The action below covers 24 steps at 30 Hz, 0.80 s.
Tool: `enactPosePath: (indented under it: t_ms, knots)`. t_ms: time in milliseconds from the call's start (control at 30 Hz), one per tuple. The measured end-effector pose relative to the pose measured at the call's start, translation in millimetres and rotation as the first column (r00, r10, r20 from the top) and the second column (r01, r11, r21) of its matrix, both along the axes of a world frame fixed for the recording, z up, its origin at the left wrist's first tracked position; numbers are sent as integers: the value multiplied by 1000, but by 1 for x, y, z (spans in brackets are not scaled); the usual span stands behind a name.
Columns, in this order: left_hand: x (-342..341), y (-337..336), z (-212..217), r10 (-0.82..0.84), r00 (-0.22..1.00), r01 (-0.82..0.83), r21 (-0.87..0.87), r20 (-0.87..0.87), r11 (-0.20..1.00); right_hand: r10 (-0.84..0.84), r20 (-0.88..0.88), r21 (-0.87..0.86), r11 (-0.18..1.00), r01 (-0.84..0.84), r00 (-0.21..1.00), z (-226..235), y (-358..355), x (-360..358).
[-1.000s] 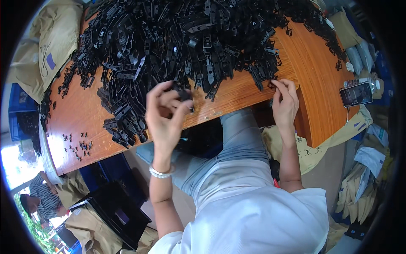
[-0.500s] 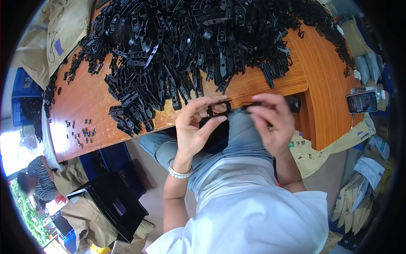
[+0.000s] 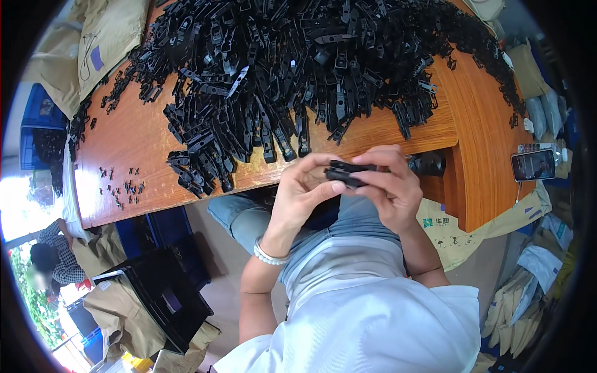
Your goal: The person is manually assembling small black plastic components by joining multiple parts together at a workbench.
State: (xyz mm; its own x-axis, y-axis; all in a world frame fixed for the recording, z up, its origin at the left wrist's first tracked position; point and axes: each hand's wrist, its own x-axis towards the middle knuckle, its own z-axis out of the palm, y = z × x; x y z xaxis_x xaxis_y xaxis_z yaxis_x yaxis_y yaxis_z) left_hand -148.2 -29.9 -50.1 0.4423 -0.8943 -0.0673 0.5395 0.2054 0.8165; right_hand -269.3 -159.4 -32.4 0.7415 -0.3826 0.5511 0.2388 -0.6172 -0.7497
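Both hands meet over my lap, just off the table's front edge. Between them is a black plastic part, long and narrow, partly covered by fingers. My left hand pinches its left end between thumb and fingers. My right hand closes on its right end, fingers along its length. Whether it is one piece or two pressed together, I cannot tell. Beyond my hands a big pile of similar long black plastic parts covers much of the wooden table.
Several tiny dark pieces lie at the table's left. An open compartment sits under the tabletop on the right, near a phone. Black crates and brown sacks stand at lower left. A person is at far left.
My right hand has come left and closed on the black part, which both hands now hold. Before, the hands were farther apart. The whole view has shifted slightly.
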Motion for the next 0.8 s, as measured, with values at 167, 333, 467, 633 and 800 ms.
enactPosePath:
  t_ms: [167,333,467,633,800]
  knots:
    - [38,-18,14,25,652,-337,260,758,905,-193,67,250,953,170,979,-13,-2,-11]
    - [46,-17,-2,86,392,-576,172,916,799,-235,-63,682,699,214,970,-27,3,-14]
    - [29,-12,-7,-1,179,-560,103,984,822,-190,-162,636,730,250,968,-31,2,-16]
    - [12,-6,-22,-117,-102,-655,22,988,755,-139,-158,690,692,210,978,-29,5,-11]
    - [-2,10,-20,41,93,-734,40,995,678,-2,-147,471,879,72,989,-36,2,0]
